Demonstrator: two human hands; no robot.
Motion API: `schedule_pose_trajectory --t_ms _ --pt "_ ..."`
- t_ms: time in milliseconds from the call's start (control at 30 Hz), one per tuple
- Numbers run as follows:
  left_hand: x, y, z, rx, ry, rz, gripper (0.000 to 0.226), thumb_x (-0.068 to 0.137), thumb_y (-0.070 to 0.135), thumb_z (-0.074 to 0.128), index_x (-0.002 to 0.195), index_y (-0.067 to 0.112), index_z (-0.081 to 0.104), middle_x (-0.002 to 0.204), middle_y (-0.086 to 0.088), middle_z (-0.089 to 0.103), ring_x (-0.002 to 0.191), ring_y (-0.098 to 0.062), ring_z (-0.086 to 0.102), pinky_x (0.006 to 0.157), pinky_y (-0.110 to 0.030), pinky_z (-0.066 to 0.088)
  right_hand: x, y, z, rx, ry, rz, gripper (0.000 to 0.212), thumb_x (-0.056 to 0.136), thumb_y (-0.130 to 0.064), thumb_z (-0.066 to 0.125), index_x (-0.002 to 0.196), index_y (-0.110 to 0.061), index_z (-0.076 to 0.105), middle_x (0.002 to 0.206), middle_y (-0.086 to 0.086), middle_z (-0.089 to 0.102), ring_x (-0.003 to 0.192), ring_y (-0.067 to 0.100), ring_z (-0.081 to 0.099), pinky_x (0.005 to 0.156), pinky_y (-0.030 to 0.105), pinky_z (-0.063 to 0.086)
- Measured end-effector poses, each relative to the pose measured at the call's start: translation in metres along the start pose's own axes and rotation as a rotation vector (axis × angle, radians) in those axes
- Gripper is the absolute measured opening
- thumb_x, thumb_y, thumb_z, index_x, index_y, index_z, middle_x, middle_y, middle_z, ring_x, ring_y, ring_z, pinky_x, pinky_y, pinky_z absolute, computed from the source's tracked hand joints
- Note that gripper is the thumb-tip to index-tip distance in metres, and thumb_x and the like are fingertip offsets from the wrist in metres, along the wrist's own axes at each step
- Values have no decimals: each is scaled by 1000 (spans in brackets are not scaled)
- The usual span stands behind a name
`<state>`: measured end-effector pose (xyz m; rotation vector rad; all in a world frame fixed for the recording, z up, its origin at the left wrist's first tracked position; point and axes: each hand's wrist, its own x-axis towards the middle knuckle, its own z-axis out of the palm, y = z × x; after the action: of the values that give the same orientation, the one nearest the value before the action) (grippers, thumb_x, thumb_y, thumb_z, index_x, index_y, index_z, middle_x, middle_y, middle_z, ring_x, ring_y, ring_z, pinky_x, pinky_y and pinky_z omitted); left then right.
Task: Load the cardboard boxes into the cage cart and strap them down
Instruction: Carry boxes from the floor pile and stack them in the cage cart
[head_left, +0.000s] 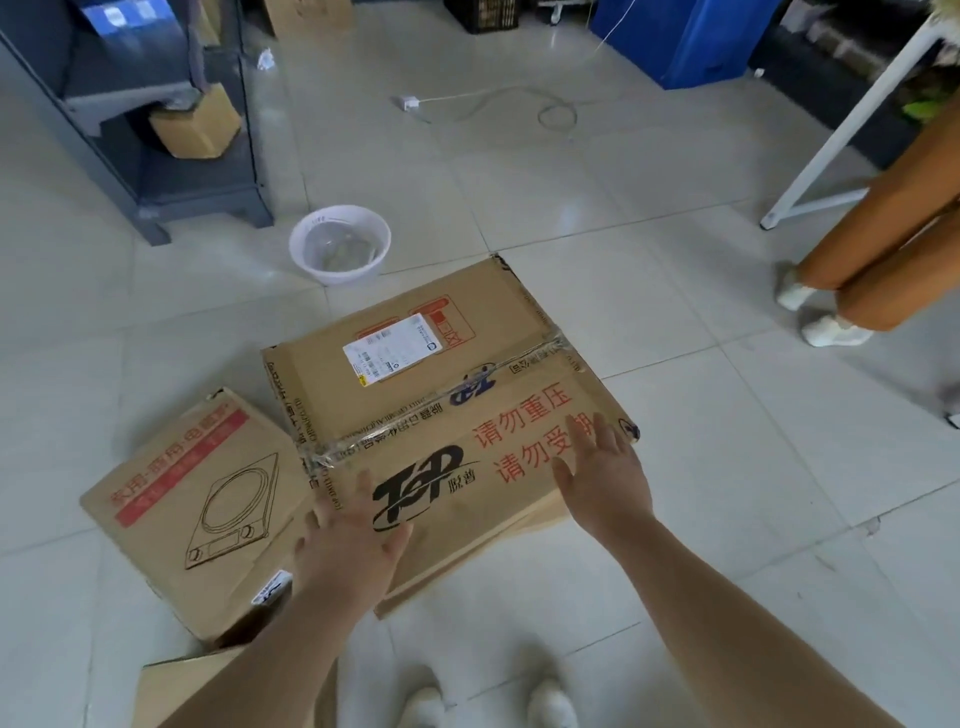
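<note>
A large taped cardboard box (415, 374) with a white shipping label and red and black print lies on the tiled floor in front of me. My left hand (345, 540) hovers over its near left corner with fingers spread. My right hand (602, 473) is flat above the near right part of its top, fingers apart. Neither hand grips anything. A smaller box (192, 514) printed with a cooktop drawing lies to the left, touching the large box. Part of a third box (182, 691) shows at the bottom left under my arm. No cage cart is in view.
A white plastic basin (340, 247) stands just beyond the large box. A grey metal shelf (156, 171) holding a small carton is at the far left. Another person's legs (872, 260) stand at the right, by a white table leg (831, 150). A white cable (493, 104) lies on the floor.
</note>
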<state>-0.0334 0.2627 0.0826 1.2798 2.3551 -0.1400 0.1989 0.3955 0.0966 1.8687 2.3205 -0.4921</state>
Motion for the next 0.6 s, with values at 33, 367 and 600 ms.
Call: schedule_pose_trajectory --t_ms 33,367,600 --pt "6 1 7 -12 -3 -27 82 87 68 34 148 33 -7 152 -24 11 136 -41 28 103 -50 39 12 5 7 -15 -9 -9 59 98 -45 34 150 -25 14 158 13 10 145 32 11 116 43 19" --pt "29 10 58 -391 13 -316 87 76 76 45 146 48 1 142 -12 9 125 -46 36 96 -51 46 102 59 39 -40 -54 11 79 82 -74 34 148 -38 9 142 25 28 129 40 33 109 47 26" --pt "25 23 43 -477 81 -382 97 66 74 63 146 43 18 137 -12 20 120 -42 38 98 -46 42 105 48 36 65 7 -47 90 74 -77 43 148 -36 16 131 19 38 117 37 40 105 47 33"
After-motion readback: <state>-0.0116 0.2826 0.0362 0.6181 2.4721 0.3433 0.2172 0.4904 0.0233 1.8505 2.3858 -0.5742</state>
